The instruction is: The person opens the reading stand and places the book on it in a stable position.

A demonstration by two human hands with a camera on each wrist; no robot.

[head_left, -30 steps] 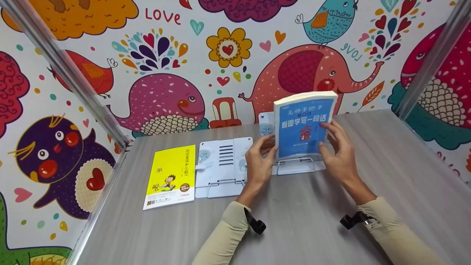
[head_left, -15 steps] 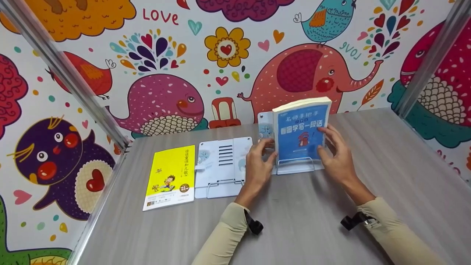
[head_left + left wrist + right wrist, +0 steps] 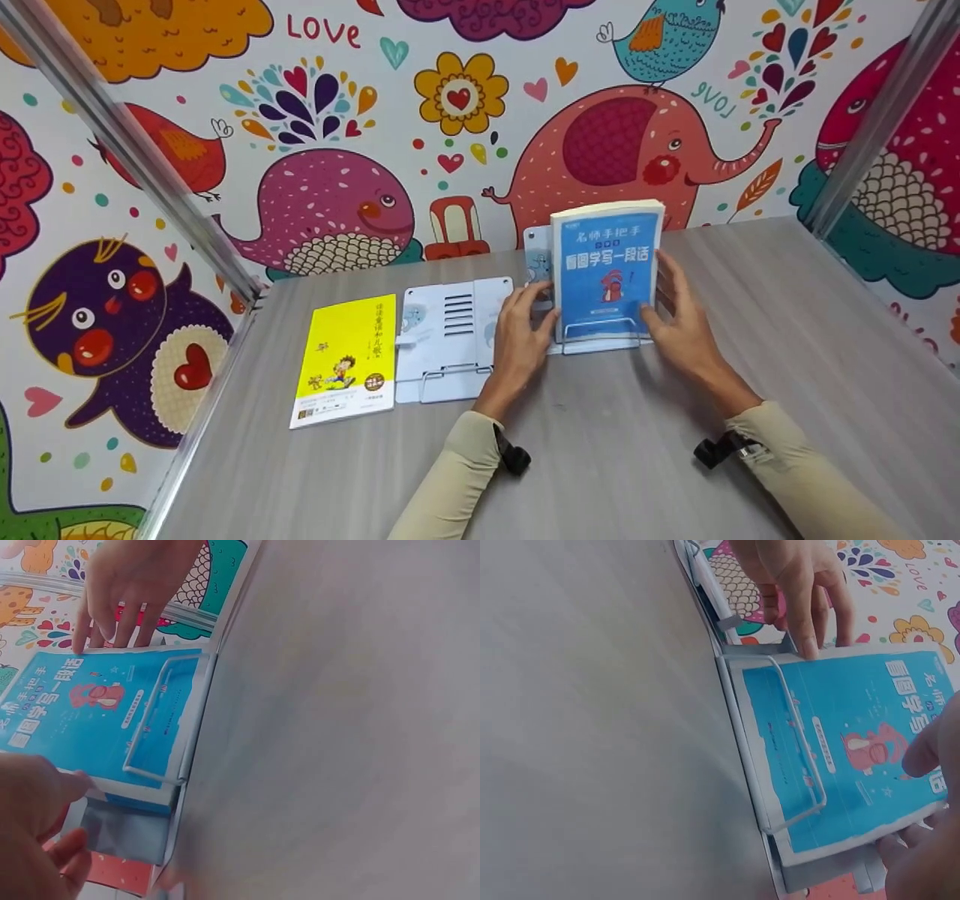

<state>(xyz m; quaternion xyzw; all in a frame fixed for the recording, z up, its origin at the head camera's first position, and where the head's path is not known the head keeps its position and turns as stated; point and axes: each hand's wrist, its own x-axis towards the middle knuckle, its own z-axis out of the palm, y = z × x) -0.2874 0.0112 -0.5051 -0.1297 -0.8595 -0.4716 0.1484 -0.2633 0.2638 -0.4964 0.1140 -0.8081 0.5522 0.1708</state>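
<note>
Just brought the blue book (image 3: pixel 607 270) down behind the wire loop (image 3: pixel 799 727) of the book stand (image 3: pixel 538 259), right of centre in the head view. Judged from that, now probably carried in part by the stand instead of by fingers alone, and near to settled, though with the contact under the bottom edge too hard to make out for certainty.

Held from both sides: at the right edge, gripped by the right hand (image 3: pixel 682 330), thumb on the front cover and fingers behind; at the left edge, held by the left hand (image 3: pixel 525 330), thumb against the side, fingers bent and partly out of sight, only a narrow spread between.

Compared with a second ago: then higher, bottom edge above the loop, and more tilted; now lower and straighter, with the loop across the foot of the cover. Unmoved meanwhile, left of centre on the counter (image 3: pixel 592 450): the second stand (image 3: pixel 459 349) and, just beside it, the yellow book (image 3: pixel 341 341).
</note>
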